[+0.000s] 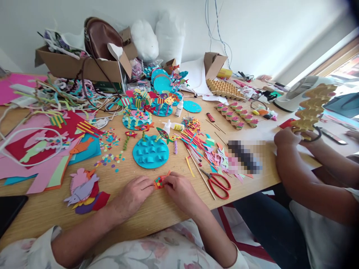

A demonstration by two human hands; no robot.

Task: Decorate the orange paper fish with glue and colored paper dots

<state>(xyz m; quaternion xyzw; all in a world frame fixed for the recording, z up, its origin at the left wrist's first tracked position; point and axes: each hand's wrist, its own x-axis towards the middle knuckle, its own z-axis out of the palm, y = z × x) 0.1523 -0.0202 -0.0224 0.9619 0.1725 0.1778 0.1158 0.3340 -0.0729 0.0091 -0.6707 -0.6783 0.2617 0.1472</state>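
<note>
A fish point(159, 182), lengthwise left-to-right, head leftward, is held between left hand point(136, 193) and right hand point(180, 191); blue disc point(150, 165) is set beyond, scissors point(212, 178) rightward.

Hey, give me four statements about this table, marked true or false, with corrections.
1. The bare left hand and bare right hand are both at the small dotted orange paper fish. True.
2. The red-handled metal scissors are in the right hand. False: the scissors lie on the light wooden table.
3. The round turquoise paper disc with curled strips lies beyond the fish. True.
4. The brown leather bag is at the table's front edge. False: the bag is at the back, by the brown cardboard box.
</note>
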